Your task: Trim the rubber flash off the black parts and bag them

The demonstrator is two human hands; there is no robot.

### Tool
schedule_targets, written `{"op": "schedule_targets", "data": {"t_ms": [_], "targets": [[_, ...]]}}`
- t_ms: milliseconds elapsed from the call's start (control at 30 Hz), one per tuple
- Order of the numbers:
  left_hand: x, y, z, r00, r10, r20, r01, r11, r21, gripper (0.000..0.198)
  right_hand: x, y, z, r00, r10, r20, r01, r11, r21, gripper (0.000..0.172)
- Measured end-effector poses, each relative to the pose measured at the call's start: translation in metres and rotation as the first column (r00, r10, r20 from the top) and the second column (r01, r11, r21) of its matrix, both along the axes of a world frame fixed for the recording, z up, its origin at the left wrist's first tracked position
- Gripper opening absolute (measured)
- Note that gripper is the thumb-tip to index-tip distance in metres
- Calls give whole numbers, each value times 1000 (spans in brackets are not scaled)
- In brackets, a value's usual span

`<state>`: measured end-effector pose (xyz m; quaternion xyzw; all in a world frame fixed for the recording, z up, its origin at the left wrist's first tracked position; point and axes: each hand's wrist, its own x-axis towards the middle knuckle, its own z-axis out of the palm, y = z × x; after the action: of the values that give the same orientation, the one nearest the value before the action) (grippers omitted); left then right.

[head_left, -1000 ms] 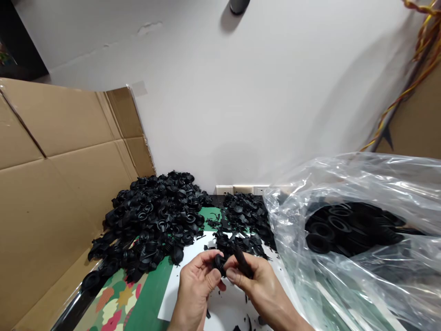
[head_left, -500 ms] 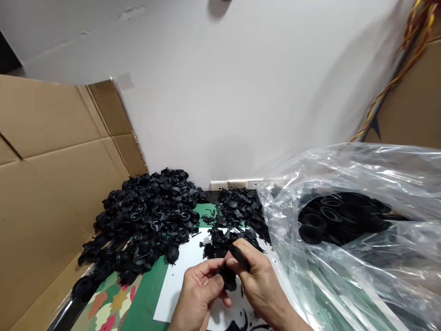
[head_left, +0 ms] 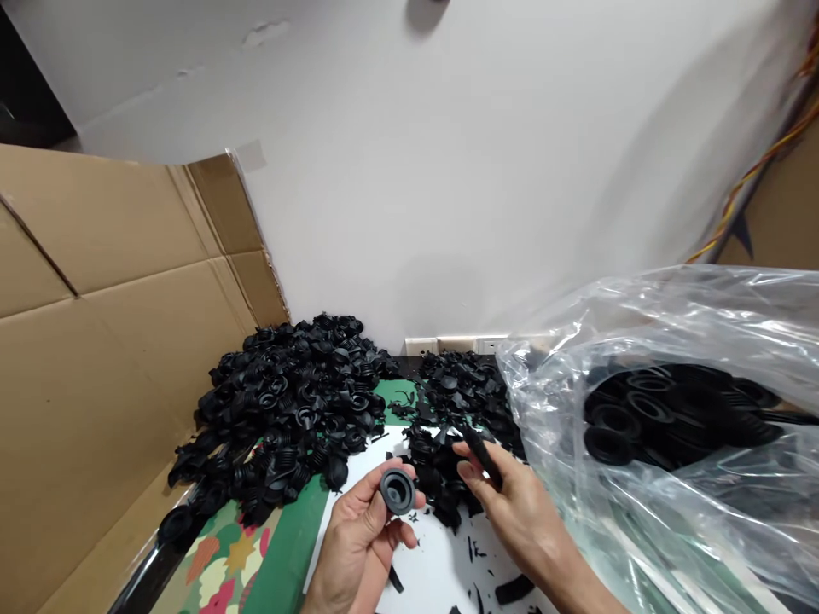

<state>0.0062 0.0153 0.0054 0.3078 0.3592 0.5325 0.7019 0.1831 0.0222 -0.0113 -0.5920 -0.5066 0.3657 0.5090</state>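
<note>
My left hand [head_left: 358, 533] pinches a round black rubber boot [head_left: 397, 492] between thumb and fingers, its open ringed end facing me. To the right, my right hand [head_left: 518, 503] is closed around a slim black stick-like piece [head_left: 481, 454]; its exact kind is hard to make out. The two hands are apart, above a white sheet [head_left: 426, 563] strewn with black trimmings [head_left: 515, 588]. Just past the hands, a small heap of black scraps [head_left: 441, 477] lies on the sheet, partly behind my right hand.
A large pile of ribbed black rubber parts [head_left: 287, 409] leans toward the cardboard panel [head_left: 141, 222] at left. Another dark heap [head_left: 464, 384] lies near the wall sockets [head_left: 455, 344]. On the right, a clear plastic bag [head_left: 550, 409] holds black ringed parts [head_left: 671, 409].
My hands have separated: the left has turned the rubber boot so its opening faces me, and the right has moved away to the right with the black piece. The view has shifted slightly.
</note>
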Motion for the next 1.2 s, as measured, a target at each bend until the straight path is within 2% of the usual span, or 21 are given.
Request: {"op": "schedule_targets", "data": {"t_ms": [100,200,467,800,967,1133,1200], "targets": [[0,0,0,1000,-23,7,23,1000,7,27,2,-2,0,990,-50,132,40,996,79,27],[0,1,0,1000,-30,1,30,1000,7,27,2,-3,-1,979,-91,180,68,989,131,25],[-1,3,-1,999,-37,-4,37,999,2,24,3,-4,2,998,-50,-23,51,998,34,38],[-2,4,-7,999,-28,31,29,999,-37,26,-3,-6,-1,969,150,-198,-146,989,33,45],[-1,2,-9,1000,-22,17,23,998,-67,27,-7,-7,0,944,187,-273,-188,982,23,47],[3,0,-9,999,-45,-22,43,997,-64,33,-15,-14,10,935,282,-213,-280,959,37,32],[6,0,-8,996,-67,-50,65,996,-56,30,-20,-16,12,926,313,-212,-312,949,37,25]]}}
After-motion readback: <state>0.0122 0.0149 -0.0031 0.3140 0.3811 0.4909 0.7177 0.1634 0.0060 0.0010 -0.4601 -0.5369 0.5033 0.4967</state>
